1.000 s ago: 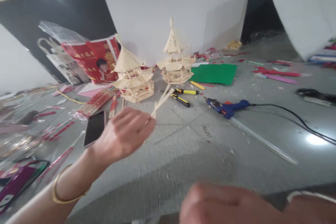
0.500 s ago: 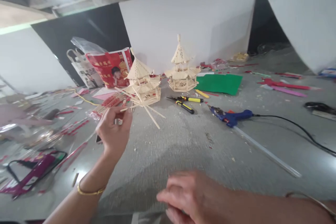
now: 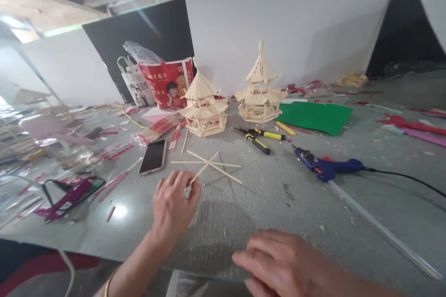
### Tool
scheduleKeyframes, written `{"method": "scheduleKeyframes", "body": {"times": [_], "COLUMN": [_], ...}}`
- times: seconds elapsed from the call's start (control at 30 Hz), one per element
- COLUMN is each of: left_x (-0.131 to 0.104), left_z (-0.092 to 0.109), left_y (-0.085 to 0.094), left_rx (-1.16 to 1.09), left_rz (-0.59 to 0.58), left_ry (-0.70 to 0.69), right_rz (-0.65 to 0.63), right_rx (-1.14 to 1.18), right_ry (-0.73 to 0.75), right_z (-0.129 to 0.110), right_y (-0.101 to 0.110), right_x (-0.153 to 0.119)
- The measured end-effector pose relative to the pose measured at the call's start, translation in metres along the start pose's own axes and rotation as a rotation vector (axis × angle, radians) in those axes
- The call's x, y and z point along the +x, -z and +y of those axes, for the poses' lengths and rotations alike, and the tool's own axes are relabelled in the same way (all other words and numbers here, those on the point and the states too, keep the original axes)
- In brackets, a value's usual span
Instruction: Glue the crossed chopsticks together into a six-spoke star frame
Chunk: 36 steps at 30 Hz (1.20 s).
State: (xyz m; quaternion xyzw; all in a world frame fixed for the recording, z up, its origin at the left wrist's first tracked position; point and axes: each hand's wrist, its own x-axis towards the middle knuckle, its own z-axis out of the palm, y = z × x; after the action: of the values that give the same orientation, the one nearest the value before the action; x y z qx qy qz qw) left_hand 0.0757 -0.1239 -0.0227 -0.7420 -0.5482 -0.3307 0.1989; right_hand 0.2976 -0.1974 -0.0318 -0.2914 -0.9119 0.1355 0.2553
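My left hand is closed, its thumb and fingers pinching one end of a frame of crossed thin wooden sticks. The sticks cross one another in a star shape, low over the table. Near the table's front edge, my right hand has its fingers curled together; whatever may be inside them is hidden. Behind the sticks stand two small pagoda models made of pale sticks, each with a pointed roof. Pliers with yellow and black handles lie in front of the pagodas. A blue glue gun rests at the right.
A phone lies beyond my left hand, near packs of red-marked sticks. Green sheet lies at the back right. A red bag stands by the wall. Purple glue gun and plastic clutter fill the left side of the table.
My left hand has lowered the crossed sticks from in front of the left pagoda toward the tabletop, uncovering the phone. The view has turned left; my right hand stays near the front edge.
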Motion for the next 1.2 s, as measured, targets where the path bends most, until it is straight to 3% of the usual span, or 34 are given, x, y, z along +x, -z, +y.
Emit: {"method": "scheduleKeyframes", "body": {"times": [0.17,0.3,0.47,0.6,0.7,0.87,1.2], "left_x": [-0.019,-0.02,0.021,0.05,0.055,0.052,0.047], "left_z": [0.015,0.024,-0.013,-0.047,-0.055,-0.056,-0.063], "left_y": [-0.004,0.004,0.012,-0.007,-0.019,-0.023,-0.032], "left_rx": [0.152,0.05,-0.226,-0.227,-0.244,-0.286,-0.338], "left_rz": [-0.203,-0.349,-0.426,-0.678,-0.789,-0.836,-0.809], "left_ry": [-0.219,-0.316,-0.23,-0.146,-0.149,-0.191,-0.236], "right_rz": [0.025,0.084,0.123,0.09,0.052,0.021,0.024], "right_rx": [-0.035,-0.097,-0.264,-0.455,-0.506,-0.499,-0.494], "right_ry": [-0.111,-0.171,-0.245,-0.355,-0.392,-0.414,-0.382], "right_z": [-0.001,0.006,0.033,0.059,0.071,0.077,0.075], "right_y": [0.015,0.019,0.028,0.026,0.018,0.007,0.002], "right_x": [-0.008,-0.011,-0.005,0.004,0.009,0.014,0.016]}}
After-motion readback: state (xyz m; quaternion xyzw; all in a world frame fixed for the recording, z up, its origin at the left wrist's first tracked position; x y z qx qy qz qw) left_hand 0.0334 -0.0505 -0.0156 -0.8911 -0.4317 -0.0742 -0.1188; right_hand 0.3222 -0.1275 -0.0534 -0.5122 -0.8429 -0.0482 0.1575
